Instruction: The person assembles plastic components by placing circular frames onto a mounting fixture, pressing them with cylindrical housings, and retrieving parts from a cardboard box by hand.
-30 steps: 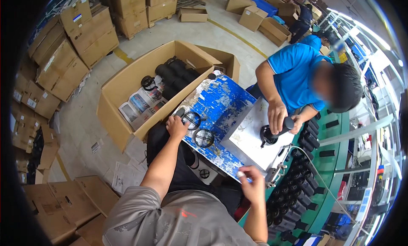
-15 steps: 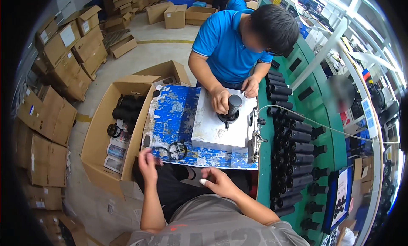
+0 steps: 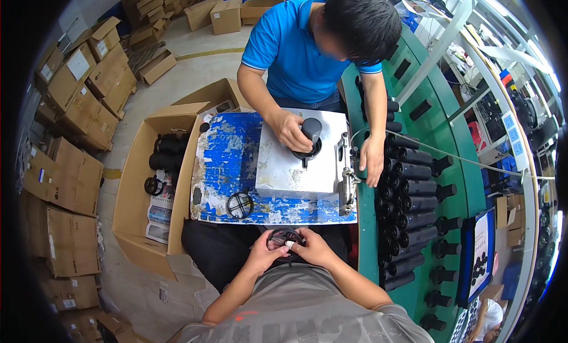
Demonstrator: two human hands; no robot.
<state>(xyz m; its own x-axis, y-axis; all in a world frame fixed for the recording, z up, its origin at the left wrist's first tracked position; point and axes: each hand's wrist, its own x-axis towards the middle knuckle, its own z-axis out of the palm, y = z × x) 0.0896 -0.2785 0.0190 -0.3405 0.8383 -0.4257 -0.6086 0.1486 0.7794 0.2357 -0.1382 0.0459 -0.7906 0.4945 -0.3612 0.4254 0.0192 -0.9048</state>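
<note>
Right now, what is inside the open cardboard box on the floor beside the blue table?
The open cardboard box holds black tubes at its far end, a black ring and some printed packets. The table edge hides its right side, and what lies beneath them cannot be seen.

The person wears a grey short-sleeved shirt with a faint reddish mark near the chest, dark trousers, bare forearms, and a pale wrap on one finger of the right hand (image 3: 316, 248).

Across from you a person in a blue shirt (image 3: 299, 47) presses a black cylinder (image 3: 310, 133) onto a grey plate (image 3: 284, 165). Left, an open cardboard box (image 3: 133, 183) holds what look like black tubes (image 3: 168, 152). Right, black parts (image 3: 414, 189) crowd the green desk (image 3: 455, 142).
</note>
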